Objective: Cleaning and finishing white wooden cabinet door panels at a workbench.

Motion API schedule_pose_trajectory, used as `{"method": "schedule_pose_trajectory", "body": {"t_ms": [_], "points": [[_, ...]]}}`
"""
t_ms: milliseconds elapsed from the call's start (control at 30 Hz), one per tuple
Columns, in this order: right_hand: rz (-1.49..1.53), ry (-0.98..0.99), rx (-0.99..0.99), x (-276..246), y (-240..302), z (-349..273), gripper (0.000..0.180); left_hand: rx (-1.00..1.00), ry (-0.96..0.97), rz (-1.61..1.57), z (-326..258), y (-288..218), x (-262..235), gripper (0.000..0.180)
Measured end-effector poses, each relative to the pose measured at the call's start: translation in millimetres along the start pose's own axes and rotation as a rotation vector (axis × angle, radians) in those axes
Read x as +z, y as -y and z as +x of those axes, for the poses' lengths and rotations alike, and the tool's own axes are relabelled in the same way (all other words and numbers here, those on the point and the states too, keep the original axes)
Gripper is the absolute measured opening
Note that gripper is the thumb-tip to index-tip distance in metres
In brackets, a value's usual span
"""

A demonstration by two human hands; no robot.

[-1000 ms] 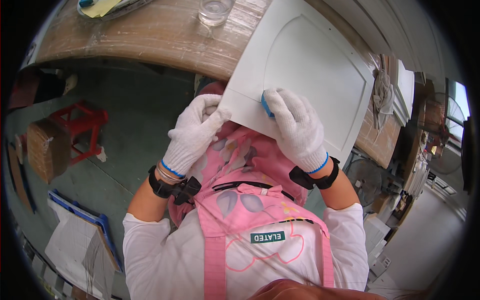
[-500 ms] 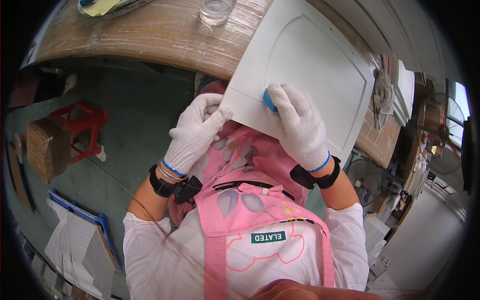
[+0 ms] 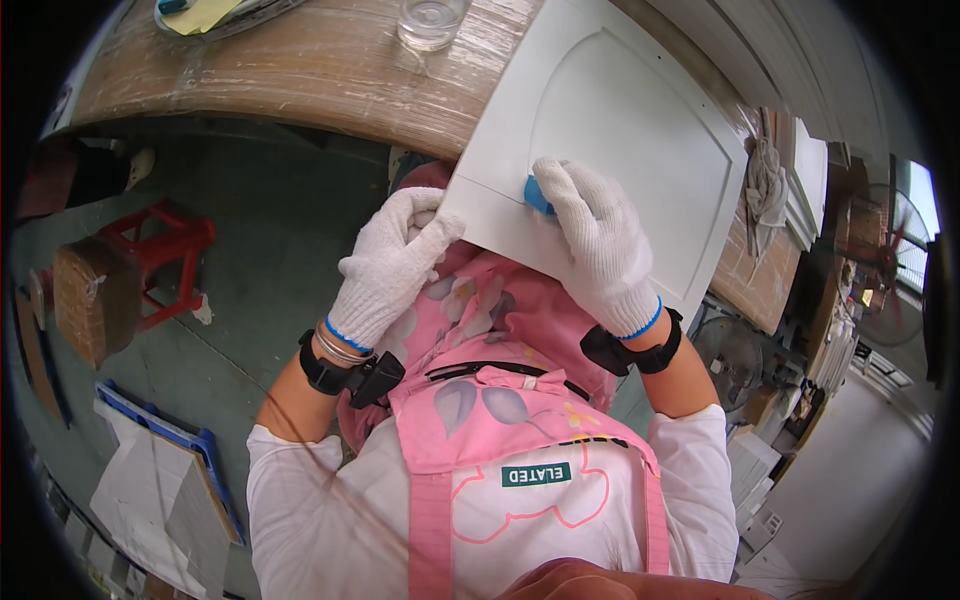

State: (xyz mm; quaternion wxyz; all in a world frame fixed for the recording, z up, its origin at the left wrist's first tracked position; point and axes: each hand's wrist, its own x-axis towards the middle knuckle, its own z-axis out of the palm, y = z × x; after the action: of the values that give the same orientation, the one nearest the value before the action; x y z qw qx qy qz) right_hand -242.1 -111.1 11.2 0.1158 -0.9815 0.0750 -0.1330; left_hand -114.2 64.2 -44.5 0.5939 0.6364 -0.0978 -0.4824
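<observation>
A white cabinet door panel [image 3: 650, 130] with an arched recessed line lies on the wrapped table and juts over its near edge toward my lap. My left hand [image 3: 395, 255], in a white knitted glove, grips the panel's near left corner with the fingertips curled around the edge. In the same kind of glove, my right hand [image 3: 598, 225] holds a small blue block [image 3: 538, 196], its exact kind unclear, against the panel's face. The block sits at a thin seam line near the panel's lower left. Part of it is hidden behind my fingers.
A glass of clear liquid [image 3: 430, 25] stands on the brown table [image 3: 280, 70], left of the panel. Farther left is a tray [image 3: 235, 18] with a yellow sheet. White panels [image 3: 800, 190] and a rag [image 3: 767, 185] lie right. A red stool [image 3: 165, 255] stands on the floor.
My right hand and the blue block have shifted very slightly on the panel, showing a little more of the block. My left hand stays at the corner.
</observation>
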Motion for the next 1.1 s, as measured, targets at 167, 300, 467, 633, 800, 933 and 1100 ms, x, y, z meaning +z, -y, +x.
{"method": "schedule_pose_trajectory", "body": {"t_ms": [167, 300, 467, 633, 800, 933, 1100], "points": [[0.009, 0.009, -0.034, -4.1, -0.8, -1.1, 0.054, -0.032, 0.037, 0.017, 1.2, -1.7, -0.8, 0.048], [-0.032, 0.003, -0.022, -2.3, 3.3, 1.3, 0.052, -0.026, 0.026, 0.027, -0.7, -4.0, -0.3, 0.049], [-0.062, -0.011, -0.039, -1.5, 3.3, -1.5, 0.049, -0.007, 0.026, 0.009, -0.3, -3.2, 1.3, 0.048], [-0.103, -0.046, -0.020, -1.3, 5.5, -2.9, 0.046, -0.006, 0.004, 0.006, 0.4, 0.8, 0.3, 0.042], [-0.107, -0.036, -0.055, 0.2, 4.0, -4.4, 0.046, -0.009, 0.013, 0.011, 1.0, 0.8, 0.0, 0.043], [-0.058, -0.052, -0.064, 1.2, 2.7, -3.7, 0.046, -0.001, 0.017, 0.010, 0.8, 0.9, 0.0, 0.043], [-0.061, -0.067, -0.034, 3.2, 0.8, -5.2, 0.045, 0.005, 0.016, 0.017, 0.3, 1.0, 0.2, 0.043]]}}
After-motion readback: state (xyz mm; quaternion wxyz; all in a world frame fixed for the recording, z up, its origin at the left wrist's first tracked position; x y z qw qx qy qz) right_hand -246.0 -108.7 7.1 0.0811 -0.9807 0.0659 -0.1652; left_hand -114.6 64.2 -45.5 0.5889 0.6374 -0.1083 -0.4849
